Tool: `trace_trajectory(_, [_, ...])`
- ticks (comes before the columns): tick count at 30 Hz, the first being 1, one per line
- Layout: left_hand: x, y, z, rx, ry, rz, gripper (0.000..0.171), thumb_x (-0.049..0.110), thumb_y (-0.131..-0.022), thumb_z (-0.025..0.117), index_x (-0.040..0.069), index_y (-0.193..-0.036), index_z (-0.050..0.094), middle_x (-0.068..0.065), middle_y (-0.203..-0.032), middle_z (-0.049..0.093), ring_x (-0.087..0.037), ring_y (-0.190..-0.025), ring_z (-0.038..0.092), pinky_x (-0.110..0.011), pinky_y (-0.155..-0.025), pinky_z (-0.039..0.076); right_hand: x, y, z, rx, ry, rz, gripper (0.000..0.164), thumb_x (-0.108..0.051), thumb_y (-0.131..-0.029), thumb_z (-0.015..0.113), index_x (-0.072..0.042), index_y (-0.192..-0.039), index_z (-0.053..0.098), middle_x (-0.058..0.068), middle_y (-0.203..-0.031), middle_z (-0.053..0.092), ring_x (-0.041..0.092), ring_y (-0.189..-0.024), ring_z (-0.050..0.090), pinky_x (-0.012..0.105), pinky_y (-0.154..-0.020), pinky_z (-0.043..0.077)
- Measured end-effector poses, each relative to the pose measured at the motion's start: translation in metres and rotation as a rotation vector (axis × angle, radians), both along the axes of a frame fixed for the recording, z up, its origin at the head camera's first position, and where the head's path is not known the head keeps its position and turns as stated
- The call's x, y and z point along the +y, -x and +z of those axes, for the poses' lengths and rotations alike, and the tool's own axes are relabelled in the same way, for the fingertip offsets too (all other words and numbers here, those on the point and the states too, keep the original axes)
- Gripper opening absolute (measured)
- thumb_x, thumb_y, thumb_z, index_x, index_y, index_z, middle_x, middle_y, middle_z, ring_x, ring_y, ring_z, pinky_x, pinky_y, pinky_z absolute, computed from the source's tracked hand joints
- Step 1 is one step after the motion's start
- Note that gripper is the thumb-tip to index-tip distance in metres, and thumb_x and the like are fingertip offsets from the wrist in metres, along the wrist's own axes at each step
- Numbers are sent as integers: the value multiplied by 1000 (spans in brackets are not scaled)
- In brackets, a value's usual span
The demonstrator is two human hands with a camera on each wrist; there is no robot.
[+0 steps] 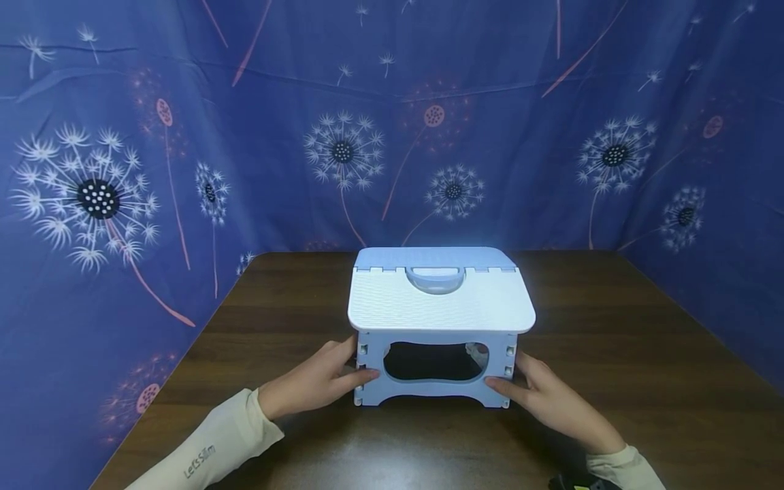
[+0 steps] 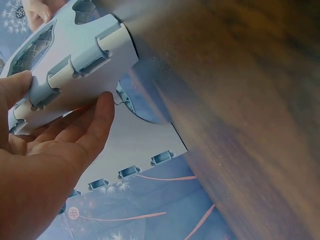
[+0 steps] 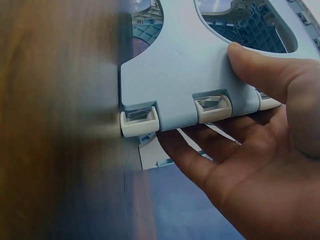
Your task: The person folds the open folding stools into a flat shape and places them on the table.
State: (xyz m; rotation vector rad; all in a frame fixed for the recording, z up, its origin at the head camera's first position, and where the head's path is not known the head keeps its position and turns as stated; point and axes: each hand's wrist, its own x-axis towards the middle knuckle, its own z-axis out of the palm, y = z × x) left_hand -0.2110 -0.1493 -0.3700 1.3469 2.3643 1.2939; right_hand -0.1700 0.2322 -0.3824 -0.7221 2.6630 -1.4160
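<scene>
A blue and white plastic folding stool (image 1: 441, 309) stands unfolded on the wooden table, with a blue carry handle (image 1: 435, 278) at the middle of its top. My left hand (image 1: 318, 381) grips its left front leg edge, thumb on the blue front panel (image 2: 70, 42) and fingers behind the hinged white side. On the opposite side my right hand (image 1: 548, 401) holds the right front leg edge, its thumb pressing the front panel (image 3: 175, 70). The right fingers (image 3: 192, 155) curl under the hinge joints. Part of the stool's ribbed underside shows through the cut-outs in the right wrist view.
The dark wooden table (image 1: 275, 313) extends on both sides of the stool. A blue cloth with dandelion prints (image 1: 392, 136) hangs behind and beside it. A small black object with a yellow-green mark (image 1: 578, 483) lies at the bottom edge, near the right sleeve.
</scene>
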Motion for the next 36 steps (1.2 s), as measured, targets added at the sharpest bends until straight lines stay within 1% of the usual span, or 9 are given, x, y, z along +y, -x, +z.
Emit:
trace_trajectory(3, [0,-1,-1,11,-3,-10,80,20,-102,60,26,-160,5,-12,-150,47,-13,-108,65,-28,-89,53,1,-1,-1,5,-3,1,69,-25,-98,65,-10,-154,28,21,-145,49,30,-119,56,45,-93,50])
trace_trajectory(6, [1,-1,-2,-2,4,-2,80,21,-101,60,28,-160,5,-13,-151,46,-13,-109,65,-29,-90,53,1,-1,-1,10,-2,4,69,-25,-98,65,-10,-154,28,20,-145,49,30,-118,56,45,-93,51])
trace_trajectory(14, [4,-5,0,-8,1,13,80,18,-101,61,27,-159,8,-10,-149,48,-15,-110,64,-33,-90,53,3,-3,-1,13,-5,12,66,-24,-98,65,-8,-152,31,19,-141,53,24,-110,58,39,-89,52])
trace_trajectory(18, [5,-7,0,-19,9,22,78,20,-101,61,30,-159,9,-7,-149,49,-14,-113,63,-32,-92,53,4,-4,-1,1,-6,7,66,-25,-98,65,-7,-152,31,20,-141,53,25,-110,58,38,-89,52])
trace_trajectory(24, [6,-9,-2,-12,26,31,79,23,-102,59,31,-160,6,-4,-154,43,-14,-116,61,-31,-94,51,5,-5,-2,4,-12,13,66,-25,-98,65,-6,-152,30,19,-139,54,23,-110,59,38,-89,52])
trace_trajectory(29, [6,-10,-2,-8,21,21,78,22,-102,58,30,-160,7,-8,-142,56,-15,-102,66,-28,-87,54,6,-4,-3,20,3,34,67,-24,-99,64,-7,-152,29,20,-140,54,20,-113,60,39,-90,52])
trace_trajectory(31, [8,-14,3,-9,20,24,77,17,-102,59,27,-160,9,-9,-131,63,-18,-93,67,-28,-82,55,6,-4,-3,24,11,41,67,-23,-99,64,-7,-153,28,21,-141,53,20,-114,60,40,-90,52])
trace_trajectory(35, [12,-26,20,-4,10,24,75,6,-101,58,17,-159,13,-10,-119,66,-23,-88,67,-28,-78,55,6,-5,-2,21,12,38,67,-23,-99,64,-7,-153,28,21,-142,52,23,-116,59,40,-91,52])
trace_trajectory(36, [14,-29,24,-7,11,28,74,3,-100,58,14,-159,14,-10,-119,66,-24,-88,67,-28,-79,55,6,-6,-2,20,11,35,68,-23,-99,64,-7,-153,27,21,-142,52,24,-116,58,40,-91,52])
